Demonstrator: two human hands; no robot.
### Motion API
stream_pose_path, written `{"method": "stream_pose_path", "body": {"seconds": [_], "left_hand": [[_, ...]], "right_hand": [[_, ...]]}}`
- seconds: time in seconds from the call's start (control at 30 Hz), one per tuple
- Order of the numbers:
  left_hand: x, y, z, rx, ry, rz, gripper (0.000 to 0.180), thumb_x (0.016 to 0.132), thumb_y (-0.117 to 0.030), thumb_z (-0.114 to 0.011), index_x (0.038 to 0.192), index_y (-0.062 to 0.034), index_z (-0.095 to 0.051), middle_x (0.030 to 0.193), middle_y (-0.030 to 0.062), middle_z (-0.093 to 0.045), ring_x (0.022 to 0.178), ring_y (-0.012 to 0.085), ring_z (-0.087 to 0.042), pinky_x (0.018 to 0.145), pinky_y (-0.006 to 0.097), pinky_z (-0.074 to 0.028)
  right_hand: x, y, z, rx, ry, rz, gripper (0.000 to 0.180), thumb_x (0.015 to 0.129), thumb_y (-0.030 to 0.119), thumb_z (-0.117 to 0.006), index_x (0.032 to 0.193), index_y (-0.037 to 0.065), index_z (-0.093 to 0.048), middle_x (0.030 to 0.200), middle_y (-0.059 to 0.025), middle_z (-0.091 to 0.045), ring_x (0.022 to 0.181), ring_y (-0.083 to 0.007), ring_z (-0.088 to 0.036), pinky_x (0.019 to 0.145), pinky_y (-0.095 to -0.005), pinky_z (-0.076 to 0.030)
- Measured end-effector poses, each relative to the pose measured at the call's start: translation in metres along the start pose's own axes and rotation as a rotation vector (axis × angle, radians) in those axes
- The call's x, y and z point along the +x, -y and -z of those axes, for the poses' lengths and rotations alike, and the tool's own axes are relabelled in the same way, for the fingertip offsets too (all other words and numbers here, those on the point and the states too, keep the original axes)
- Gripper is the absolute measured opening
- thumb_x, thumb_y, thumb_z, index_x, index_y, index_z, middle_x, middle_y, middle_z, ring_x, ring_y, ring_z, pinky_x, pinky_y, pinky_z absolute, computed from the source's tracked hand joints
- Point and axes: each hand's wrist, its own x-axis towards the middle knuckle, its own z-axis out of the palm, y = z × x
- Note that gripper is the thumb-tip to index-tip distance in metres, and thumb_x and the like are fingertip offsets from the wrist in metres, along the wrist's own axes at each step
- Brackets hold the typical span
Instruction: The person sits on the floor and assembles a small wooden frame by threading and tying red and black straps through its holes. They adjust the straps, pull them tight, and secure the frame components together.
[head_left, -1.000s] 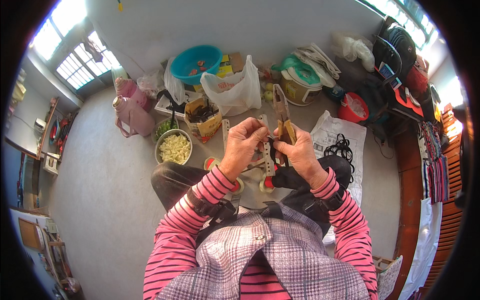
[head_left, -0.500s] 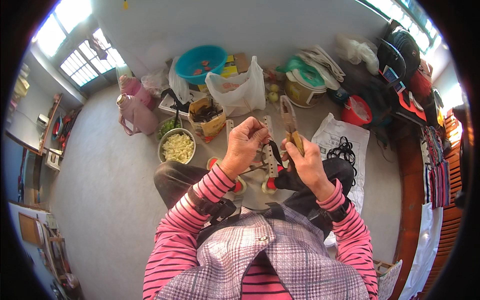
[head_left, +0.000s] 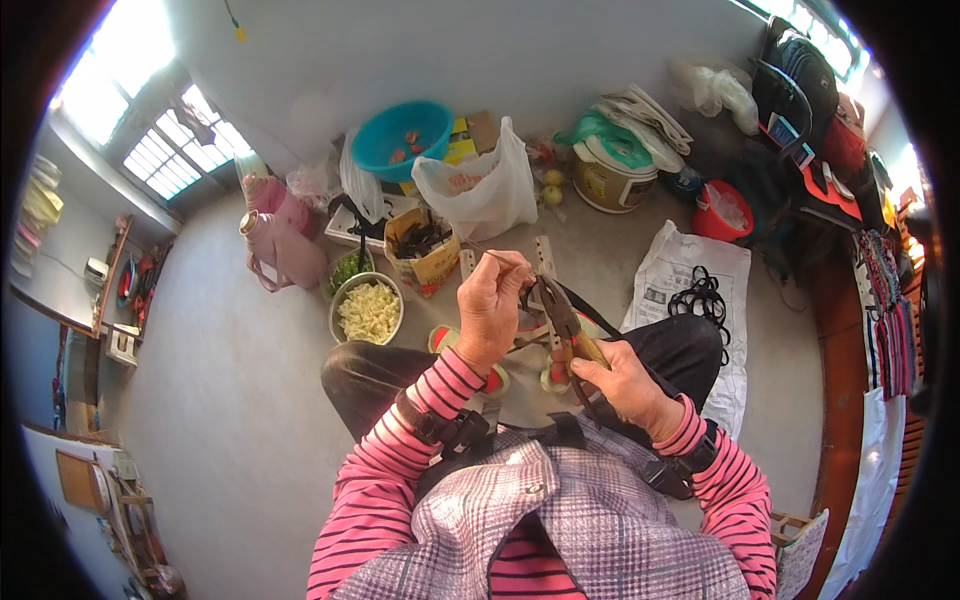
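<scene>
My left hand (head_left: 487, 312) is closed in a pinch on a thin brownish wire-like piece (head_left: 508, 262), most of it hidden by the fingers. My right hand (head_left: 630, 385) grips pliers (head_left: 560, 312) by their yellow handles. The jaws point up toward my left fingertips, close beside them; whether they bite on anything I cannot make out. A black strap (head_left: 592, 312) runs behind the pliers toward my right knee. Below the hands, between my legs, stands a light frame with holes along its bars (head_left: 545, 258), partly hidden by the hands.
Past my left knee stand a bowl of chopped pale vegetables (head_left: 369, 313) and a paper bag of dark pieces (head_left: 422, 262). Farther off are a white plastic bag (head_left: 480, 195) and a blue basin (head_left: 400, 165). On the right, black straps (head_left: 703, 300) lie on a white sack (head_left: 655, 290).
The pliers have tilted leftward and come down, bringing their jaws beside the left fingertips. My right hand has lowered with them. The whole view has shifted slightly.
</scene>
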Motion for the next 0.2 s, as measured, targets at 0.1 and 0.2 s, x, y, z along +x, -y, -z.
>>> {"method": "stream_pose_path", "body": {"seconds": [0.1,0.2], "left_hand": [[0.002,0.001,0.002,0.028,0.026,-0.053,0.004,0.096,-0.002,-0.058,0.093,0.0003,-0.056,0.089,0.0032,-0.062,0.075,0.0094,-0.058,0.069,0.023,-0.05],[0.006,0.007,0.007,0.082,0.076,-0.12,0.002,0.097,-0.003,-0.057,0.097,-0.0008,-0.057,0.095,0.0034,-0.062,0.08,0.0089,-0.06,0.072,0.022,-0.05]], "right_hand": [[0.002,0.004,0.006,-0.069,0.039,-0.052,0.025,0.098,0.018,-0.052,0.112,0.001,-0.065,0.097,-0.0046,-0.068,0.075,-0.0114,-0.062,0.063,-0.0222,-0.049],[-0.001,0.012,0.005,0.0,0.072,-0.174,0.028,0.097,0.02,-0.054,0.117,0.002,-0.065,0.095,-0.0048,-0.068,0.077,-0.0095,-0.062,0.073,-0.0202,-0.048]]}}
